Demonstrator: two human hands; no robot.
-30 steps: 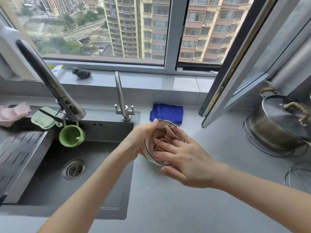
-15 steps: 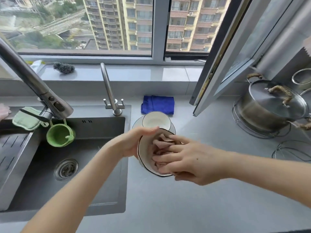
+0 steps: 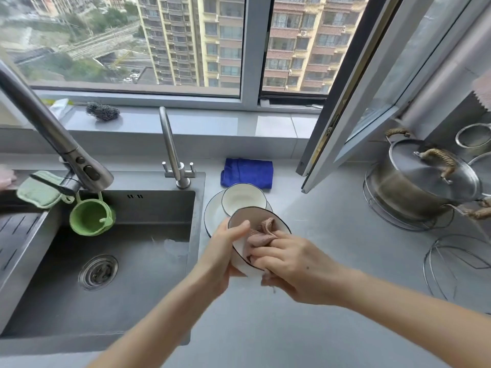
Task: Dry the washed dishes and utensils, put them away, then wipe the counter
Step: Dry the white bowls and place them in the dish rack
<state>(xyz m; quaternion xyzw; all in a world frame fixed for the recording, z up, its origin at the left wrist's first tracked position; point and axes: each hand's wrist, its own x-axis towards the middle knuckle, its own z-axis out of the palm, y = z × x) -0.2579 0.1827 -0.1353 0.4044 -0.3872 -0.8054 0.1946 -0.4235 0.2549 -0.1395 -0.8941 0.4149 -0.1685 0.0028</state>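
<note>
My left hand (image 3: 225, 251) grips the rim of a white bowl with a dark edge (image 3: 240, 262), held tilted above the grey counter (image 3: 332, 261) beside the sink. My right hand (image 3: 295, 269) presses a pinkish-brown cloth (image 3: 259, 236) into the bowl's inside. Behind it, a second white bowl (image 3: 243, 199) sits on a white plate (image 3: 212, 213) on the counter. A folded blue cloth (image 3: 248, 172) lies by the wall.
The dark sink (image 3: 119, 261) lies left, with a large tap (image 3: 53, 136), a small tap (image 3: 171, 152) and a green hanging cup (image 3: 91, 217). At right stand a steel pot (image 3: 425, 181) on a wire trivet and another wire rack (image 3: 457, 269). An open window sash (image 3: 372, 83) juts over the counter.
The bowl has tilted more upright and turned in my left hand. My right hand slid the cloth toward the bowl's lower rim. The view shifted, showing the plate and second bowl behind.
</note>
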